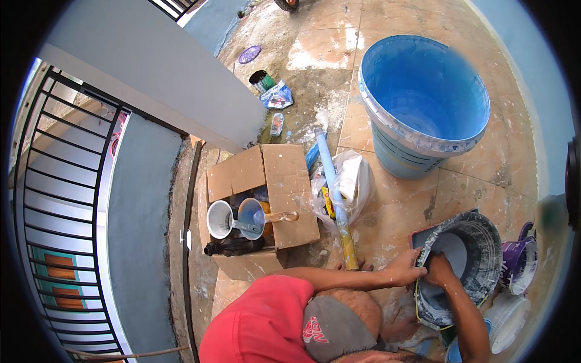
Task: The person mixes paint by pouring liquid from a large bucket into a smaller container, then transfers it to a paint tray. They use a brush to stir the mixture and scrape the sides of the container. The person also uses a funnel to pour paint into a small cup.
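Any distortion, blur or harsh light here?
Head view: fisheye bends the railing, corners go black; head view: smudges blur the blue bucket at its upper-right rim and a patch near the right edge; head view: soft daylight, no harsh shadows on the tiled floor, black bucket reads clearly.

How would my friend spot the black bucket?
Find the giant blue bucket at the picture's upper right. Below it, just left of a small purple pot, is the black bucket, smeared white. Unlike its neighbours, it has someone's hand inside.
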A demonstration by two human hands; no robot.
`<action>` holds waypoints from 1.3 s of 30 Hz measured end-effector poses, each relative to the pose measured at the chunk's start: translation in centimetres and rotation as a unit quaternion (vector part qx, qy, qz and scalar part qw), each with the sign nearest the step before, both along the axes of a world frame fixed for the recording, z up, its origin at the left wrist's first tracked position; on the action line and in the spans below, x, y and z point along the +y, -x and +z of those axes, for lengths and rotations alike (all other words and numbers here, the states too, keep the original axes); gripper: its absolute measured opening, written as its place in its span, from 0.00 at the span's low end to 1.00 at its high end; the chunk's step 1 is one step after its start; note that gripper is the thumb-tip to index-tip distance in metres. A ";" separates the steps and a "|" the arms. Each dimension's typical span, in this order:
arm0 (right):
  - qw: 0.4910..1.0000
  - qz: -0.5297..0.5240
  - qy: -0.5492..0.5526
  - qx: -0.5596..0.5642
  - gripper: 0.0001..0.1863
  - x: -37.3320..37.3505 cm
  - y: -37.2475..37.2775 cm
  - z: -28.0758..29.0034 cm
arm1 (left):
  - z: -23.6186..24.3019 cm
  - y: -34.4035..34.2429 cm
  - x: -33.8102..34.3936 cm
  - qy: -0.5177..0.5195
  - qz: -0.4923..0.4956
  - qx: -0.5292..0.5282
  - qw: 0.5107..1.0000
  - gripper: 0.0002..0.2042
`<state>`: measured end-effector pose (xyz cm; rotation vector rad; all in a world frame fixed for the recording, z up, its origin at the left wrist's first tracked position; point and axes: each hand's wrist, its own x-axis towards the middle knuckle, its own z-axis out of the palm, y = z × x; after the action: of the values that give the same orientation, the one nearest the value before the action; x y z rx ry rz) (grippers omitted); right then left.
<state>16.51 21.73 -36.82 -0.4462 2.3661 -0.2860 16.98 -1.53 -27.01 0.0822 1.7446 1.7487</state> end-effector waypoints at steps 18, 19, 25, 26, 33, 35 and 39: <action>0.860 -0.363 0.285 -0.216 0.28 7.5 -2.0 9.4 | 1.7 0.7 2.9 0.006 -0.016 -0.082 0.996 0.32; 0.834 -0.370 0.328 -0.243 0.28 6.8 -2.0 9.6 | 1.6 1.1 2.7 0.007 -0.015 -0.083 0.996 0.32; 0.826 -0.316 0.344 -0.315 0.26 3.2 -2.0 5.9 | 1.0 1.5 2.0 0.005 -0.006 -0.070 0.998 0.32; 0.834 -0.305 0.337 -0.313 0.26 2.7 -2.0 5.1 | 1.2 1.6 2.2 0.010 -0.006 -0.066 0.998 0.32; 0.866 -0.304 0.229 -0.326 0.26 2.0 -1.3 5.3 | 2.0 1.2 3.1 0.033 0.041 -0.063 0.997 0.33; 0.876 -0.301 0.234 -0.294 0.27 2.2 -1.9 5.3 | 2.1 1.2 3.2 0.028 0.029 -0.068 0.997 0.33; 0.865 -0.331 0.279 -0.254 0.22 2.9 -3.0 3.0 | 2.3 0.7 4.1 0.026 -0.002 -0.069 0.997 0.34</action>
<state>19.47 24.59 -33.77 0.2060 1.7971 -1.2619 16.31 2.53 -24.69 -0.0563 1.6864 1.6639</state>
